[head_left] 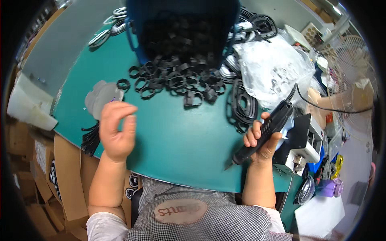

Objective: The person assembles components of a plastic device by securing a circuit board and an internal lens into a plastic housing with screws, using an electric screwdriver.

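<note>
My right hand is wrapped round a black electric screwdriver. Its thin bit points down and left, just over the green table, and a cord leaves its upper end. My left hand is raised at the left of the table with fingers bent and the thumb apart; nothing shows between them. Just beyond it is a grey, lobed flat piece, partly hidden by the hand. Beside the wrist lies a bundle of thin black strips. Farther off, black ring-shaped clips spill in a heap.
A blue bin lies tipped behind the heap, holding more black parts. Right of it are a clear plastic bag and black rounded frames. A black-and-silver box and a fan stand at the right. Cardboard stands at the left.
</note>
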